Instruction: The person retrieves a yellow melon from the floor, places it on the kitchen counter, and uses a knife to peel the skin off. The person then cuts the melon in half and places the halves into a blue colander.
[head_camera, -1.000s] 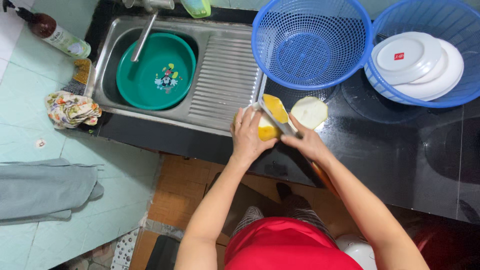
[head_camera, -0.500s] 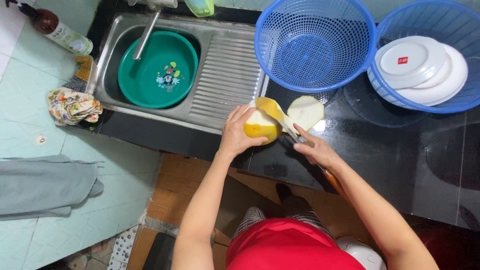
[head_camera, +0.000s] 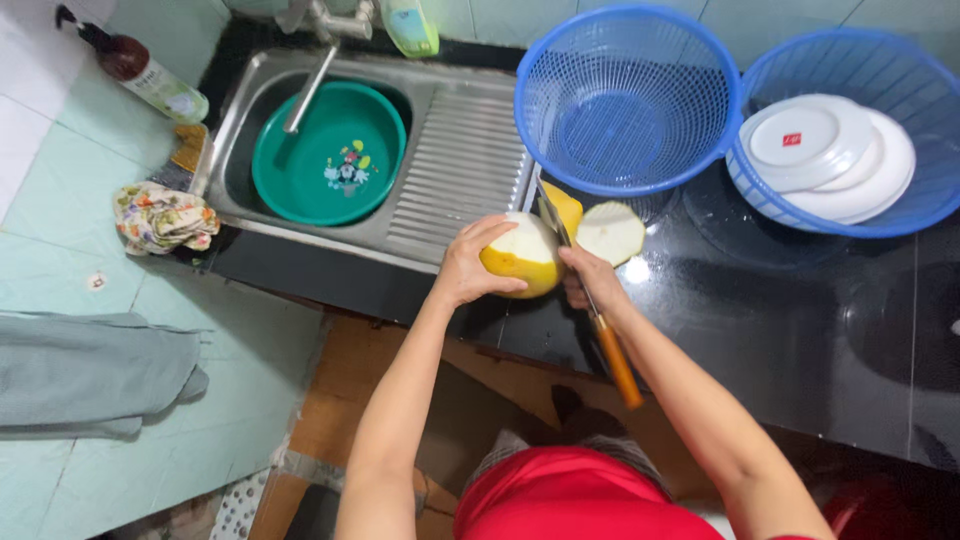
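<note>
Fruit, big and yellow with part of the rind already pared to white, is sitting on the black worktop edge, at 5 o'clock from the steel sink. Left hand is wrapping over its near side, fingers clamped on the fruit. Right hand is closed around a knife, wooden handle pointing back to 5 o'clock, blade running up along the fruit's right flank. Cut slab of peel is lying just beside the fruit at 2 o'clock. Empty blue basket is sitting at 12 o'clock, second blue basket with white plates at 2 o'clock. Green basin is sitting in the sink under the tap.

Doing it well, as I judge it: keeping the left fingertips curled away from the blade line, steadying the fruit flat so it isn't rolling off the edge, slicing shallow under the rind, pushing away from the body.
</note>
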